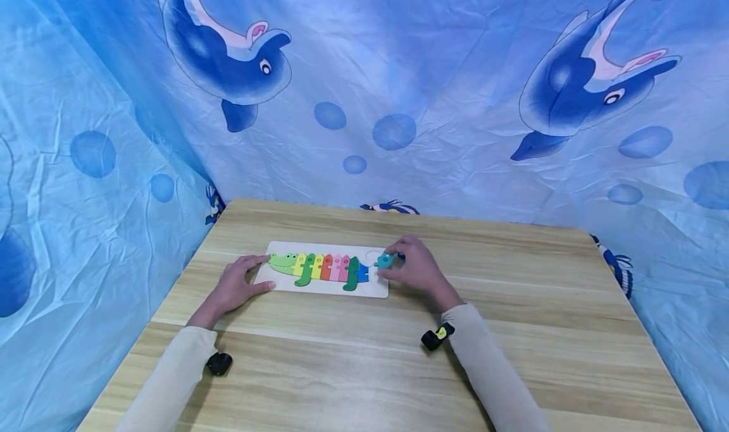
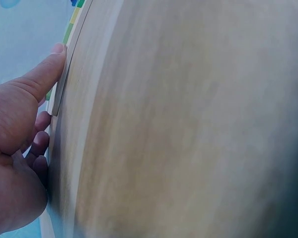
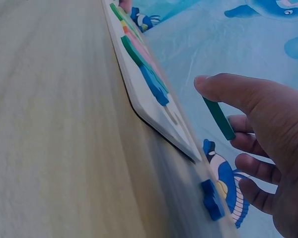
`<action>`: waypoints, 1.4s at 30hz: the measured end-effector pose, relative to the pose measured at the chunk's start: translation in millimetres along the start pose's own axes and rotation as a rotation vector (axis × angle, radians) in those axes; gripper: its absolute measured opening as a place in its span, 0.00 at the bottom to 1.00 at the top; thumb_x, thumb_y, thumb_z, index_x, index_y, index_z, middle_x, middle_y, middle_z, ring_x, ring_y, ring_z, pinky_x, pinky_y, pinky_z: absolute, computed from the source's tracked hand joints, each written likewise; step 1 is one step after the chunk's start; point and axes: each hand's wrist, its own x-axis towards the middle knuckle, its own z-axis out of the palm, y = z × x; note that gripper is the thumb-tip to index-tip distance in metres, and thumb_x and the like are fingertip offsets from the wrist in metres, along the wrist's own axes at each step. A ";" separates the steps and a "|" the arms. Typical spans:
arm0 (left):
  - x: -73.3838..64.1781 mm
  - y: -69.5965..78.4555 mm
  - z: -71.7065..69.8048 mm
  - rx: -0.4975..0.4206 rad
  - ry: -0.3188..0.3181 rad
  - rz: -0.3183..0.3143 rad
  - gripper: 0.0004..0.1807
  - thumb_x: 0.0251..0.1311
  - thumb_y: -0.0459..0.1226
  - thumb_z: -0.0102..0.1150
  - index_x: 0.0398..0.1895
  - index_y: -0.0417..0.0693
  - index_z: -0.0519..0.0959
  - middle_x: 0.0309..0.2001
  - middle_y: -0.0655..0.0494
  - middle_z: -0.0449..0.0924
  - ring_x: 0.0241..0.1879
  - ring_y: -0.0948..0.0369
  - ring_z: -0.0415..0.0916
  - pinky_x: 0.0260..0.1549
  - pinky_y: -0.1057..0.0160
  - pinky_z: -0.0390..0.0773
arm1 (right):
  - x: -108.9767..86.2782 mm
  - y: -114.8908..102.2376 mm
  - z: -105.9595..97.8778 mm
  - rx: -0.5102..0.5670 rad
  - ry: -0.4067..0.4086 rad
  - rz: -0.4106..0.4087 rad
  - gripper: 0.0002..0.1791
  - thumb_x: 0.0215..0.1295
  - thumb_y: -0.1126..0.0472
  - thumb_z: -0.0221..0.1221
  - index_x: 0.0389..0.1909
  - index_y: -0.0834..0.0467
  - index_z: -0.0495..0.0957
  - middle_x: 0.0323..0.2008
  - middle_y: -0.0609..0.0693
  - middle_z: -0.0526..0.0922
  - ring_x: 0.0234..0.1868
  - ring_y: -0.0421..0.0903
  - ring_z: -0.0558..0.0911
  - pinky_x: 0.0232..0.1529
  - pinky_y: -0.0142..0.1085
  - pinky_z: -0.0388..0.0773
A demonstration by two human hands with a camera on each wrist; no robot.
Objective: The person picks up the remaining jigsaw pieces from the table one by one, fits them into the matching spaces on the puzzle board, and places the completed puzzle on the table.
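Observation:
A white puzzle board [image 1: 330,290] lies flat on the table, bearing a colourful wooden crocodile made of several pieces. My left hand [image 1: 232,288] holds its left end beside the green head [image 1: 281,262]; in the left wrist view the thumb [image 2: 47,74] presses the board's near edge. At the right end, my right hand [image 1: 418,266] pinches a teal puzzle piece [image 1: 385,260] between thumb and fingers. The right wrist view shows this piece [image 3: 219,118] raised clear of the board, edge-on. Bare white recess shows beside the fitted blue piece [image 1: 363,272].
A loose blue puzzle piece [image 3: 212,200] lies on the table just past the board's right end, partly hidden by my right hand in the head view. The wooden table [image 1: 353,362] meets a blue dolphin-print cloth [image 1: 455,185] at its back and sides.

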 end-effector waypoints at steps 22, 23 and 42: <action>-1.0 1.6 -0.6 0.000 0.006 0.009 0.42 0.60 0.49 0.73 0.74 0.41 0.68 0.72 0.31 0.62 0.69 0.33 0.56 0.65 0.33 0.55 | 4.0 -6.0 24.3 -0.025 -0.053 0.065 0.30 0.51 0.41 0.77 0.49 0.57 0.88 0.42 0.46 0.79 0.43 0.44 0.74 0.47 0.41 0.76; -0.7 1.5 -0.5 -0.001 0.007 0.010 0.42 0.60 0.49 0.73 0.74 0.41 0.68 0.72 0.31 0.62 0.69 0.33 0.56 0.65 0.33 0.55 | 3.9 -5.7 24.8 -0.029 -0.057 0.070 0.30 0.51 0.41 0.77 0.49 0.57 0.88 0.42 0.46 0.79 0.43 0.44 0.74 0.47 0.41 0.76; -0.5 1.4 1.4 -0.013 0.031 0.021 0.41 0.60 0.49 0.73 0.73 0.41 0.70 0.71 0.29 0.63 0.68 0.32 0.58 0.64 0.33 0.55 | 4.5 -6.0 29.9 -0.083 -0.086 0.062 0.29 0.52 0.41 0.76 0.50 0.55 0.88 0.43 0.46 0.81 0.46 0.45 0.76 0.52 0.43 0.77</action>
